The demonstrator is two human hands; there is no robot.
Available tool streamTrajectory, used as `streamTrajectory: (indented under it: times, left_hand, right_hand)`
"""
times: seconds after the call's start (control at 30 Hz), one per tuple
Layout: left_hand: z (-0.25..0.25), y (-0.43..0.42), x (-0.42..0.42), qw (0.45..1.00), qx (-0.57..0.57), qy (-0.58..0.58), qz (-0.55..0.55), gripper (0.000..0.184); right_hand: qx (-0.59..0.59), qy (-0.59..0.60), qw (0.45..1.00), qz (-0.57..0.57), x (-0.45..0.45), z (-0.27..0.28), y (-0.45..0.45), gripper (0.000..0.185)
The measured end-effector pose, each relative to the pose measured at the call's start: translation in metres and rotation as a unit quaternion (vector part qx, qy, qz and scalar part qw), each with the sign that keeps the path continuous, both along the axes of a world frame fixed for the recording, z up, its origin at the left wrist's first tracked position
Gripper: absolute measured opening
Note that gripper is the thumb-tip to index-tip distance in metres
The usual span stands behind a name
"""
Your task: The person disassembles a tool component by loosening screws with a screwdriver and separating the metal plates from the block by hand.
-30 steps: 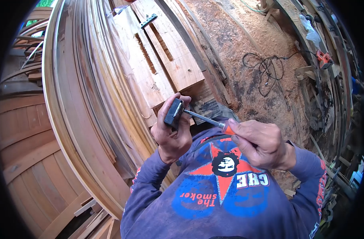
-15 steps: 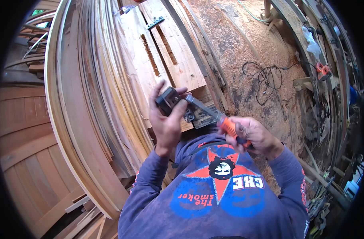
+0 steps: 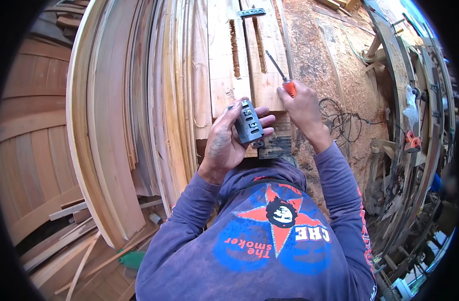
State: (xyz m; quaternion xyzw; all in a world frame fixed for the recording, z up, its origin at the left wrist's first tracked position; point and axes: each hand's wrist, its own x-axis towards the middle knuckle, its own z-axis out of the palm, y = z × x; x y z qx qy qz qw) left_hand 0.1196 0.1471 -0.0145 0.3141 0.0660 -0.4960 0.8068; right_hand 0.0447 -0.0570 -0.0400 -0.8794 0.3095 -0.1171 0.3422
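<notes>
My left hand point(image 3: 228, 143) holds a dark metal block with several slots point(image 3: 248, 122), its slotted face turned up and the fingers behind it. A smaller dark metal part point(image 3: 258, 144) shows just below the block. To the right, my right hand point(image 3: 303, 108) grips the orange handle of a screwdriver point(image 3: 289, 88), whose shaft points up and left over a wooden beam point(image 3: 270, 93). Two beams lie side by side beyond my hands, each with a long cut slot. A dark metal strip with holes point(image 3: 252, 12) lies across them near the far end.
Long boards point(image 3: 111, 120) are stacked on the left. Sawdust point(image 3: 314, 55) covers the surface on the right, where a black cord point(image 3: 342, 120) lies coiled. An orange tool point(image 3: 412, 142) and a plastic bag point(image 3: 411, 108) are at the far right.
The screwdriver has moved away from the block, and its tip now points away from my body. The block has turned so its slotted face shows. The view has shifted.
</notes>
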Motion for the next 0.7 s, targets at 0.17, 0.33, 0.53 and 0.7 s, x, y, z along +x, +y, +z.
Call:
streamTrajectory:
  times: [0.17, 0.33, 0.53, 0.7]
  left_hand:
    - [0.005, -0.002, 0.007, 0.997, -0.015, 0.071, -0.008, 0.037]
    - [0.008, -0.006, 0.014, 0.998, 0.006, 0.06, -0.031, 0.047]
    - [0.0, -0.012, 0.011, 0.983, -0.025, 0.177, -0.04, 0.048]
    - [-0.004, -0.014, 0.009, 0.955, -0.082, 0.276, -0.074, 0.045]
  right_hand:
    - [-0.007, 0.023, 0.999, 0.032, -0.002, 0.006, -0.004, 0.023]
    - [0.141, -0.006, 0.99, -0.018, -0.009, 0.005, -0.004, 0.023]
    - [0.327, -0.094, 0.935, -0.102, -0.033, 0.031, 0.014, 0.016]
    - [0.361, -0.135, 0.917, -0.102, -0.054, 0.047, 0.03, 0.016]
